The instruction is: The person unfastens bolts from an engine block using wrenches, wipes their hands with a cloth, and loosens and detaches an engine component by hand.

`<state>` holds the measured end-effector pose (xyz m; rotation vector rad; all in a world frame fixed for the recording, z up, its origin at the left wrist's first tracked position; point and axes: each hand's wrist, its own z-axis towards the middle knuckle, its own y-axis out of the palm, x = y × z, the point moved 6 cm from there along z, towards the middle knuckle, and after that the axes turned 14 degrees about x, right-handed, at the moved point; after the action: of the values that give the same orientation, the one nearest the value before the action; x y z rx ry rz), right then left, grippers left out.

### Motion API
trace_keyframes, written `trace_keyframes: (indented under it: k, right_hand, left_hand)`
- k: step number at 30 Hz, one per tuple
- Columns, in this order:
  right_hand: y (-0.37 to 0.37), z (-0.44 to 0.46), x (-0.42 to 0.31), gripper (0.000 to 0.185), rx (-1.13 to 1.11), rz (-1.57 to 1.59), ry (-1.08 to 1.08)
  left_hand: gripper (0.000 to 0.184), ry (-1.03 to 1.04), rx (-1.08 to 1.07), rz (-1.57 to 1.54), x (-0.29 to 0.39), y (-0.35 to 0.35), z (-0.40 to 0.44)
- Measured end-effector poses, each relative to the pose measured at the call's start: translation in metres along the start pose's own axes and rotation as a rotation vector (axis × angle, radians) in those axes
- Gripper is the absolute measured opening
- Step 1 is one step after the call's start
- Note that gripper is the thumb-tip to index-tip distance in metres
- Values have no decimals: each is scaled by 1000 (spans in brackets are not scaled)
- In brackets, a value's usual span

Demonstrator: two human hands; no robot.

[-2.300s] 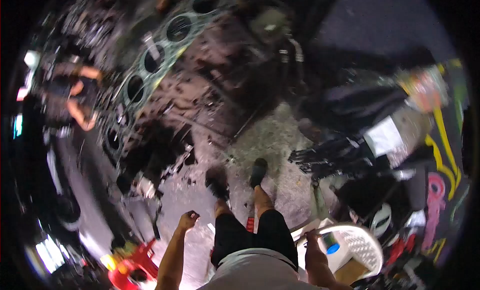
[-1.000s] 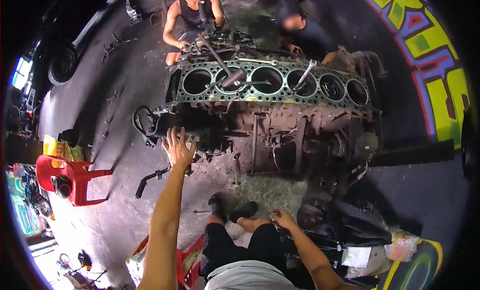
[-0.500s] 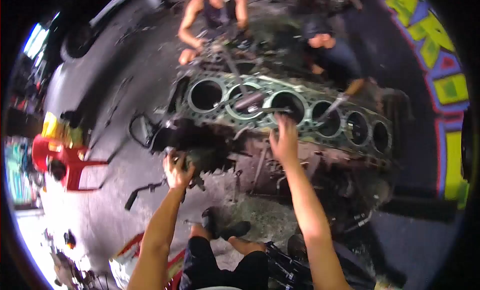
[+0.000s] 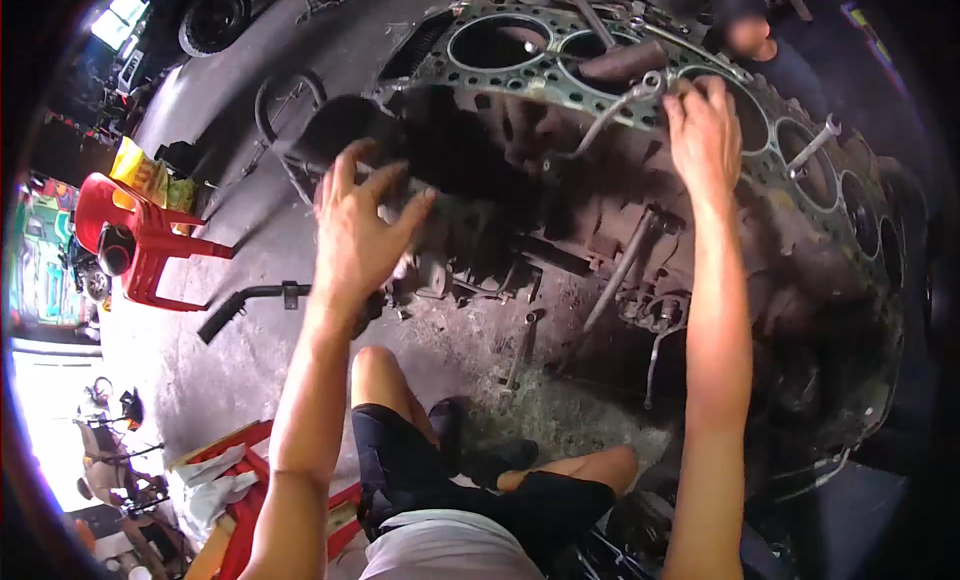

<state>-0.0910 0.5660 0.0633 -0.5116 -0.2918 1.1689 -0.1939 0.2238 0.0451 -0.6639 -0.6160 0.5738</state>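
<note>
The left hand (image 4: 360, 235) is hanging with fingers spread, gripping nothing, before the left end of the engine (image 4: 620, 195). Further right, a hammer (image 4: 635, 63) is lying on top beside a wrench (image 4: 650, 88), and the right hand (image 4: 706, 135) is hovering with bent fingers close by, its grasp impossible to tell. The step seems to be handling these tools, a sure lift calling for fully wrapped fingers.

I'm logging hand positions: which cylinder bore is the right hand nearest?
The third bore from the left, partly hidden by the right hand; no hand covers any other.
</note>
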Motion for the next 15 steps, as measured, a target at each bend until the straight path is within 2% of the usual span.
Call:
trace_keyframes:
  k: [2,4,5,6,7,8,9,10,12,13,15]
  right_hand:
    - [-6,-6,3,28,157,59,-3]
    - [-4,-7,18,32,274,78,-53]
    - [-8,-5,19,34,454,48,-136]
    - [-5,-6,25,36,498,112,-145]
    - [-16,-8,16,46,416,254,14]
    - [6,-13,33,48,280,301,213]
    - [-11,-18,16,44,143,219,242]
    - [-5,-19,17,40,134,233,180]
    - [-7,-25,10,32,151,218,15]
    - [-8,-28,10,30,91,202,24]
    - [-1,-21,23,44,-30,333,95]
  left_hand:
    - [48,17,26,100,16,-31,-26]
    - [55,78,80,20,27,-61,-60]
    - [55,105,131,75,27,-69,-77]
    - [53,126,195,98,19,-69,-93]
    - [52,150,194,159,10,-63,-105]
    - [50,182,212,195,4,-54,-110]
    - [49,135,209,42,-7,-45,-111]
    - [47,100,202,-114,-13,-38,-112]
    - [41,169,213,-163,0,-43,-111]
    - [38,138,202,-168,-6,-41,-111]
    - [34,100,189,-162,-13,-44,-108]
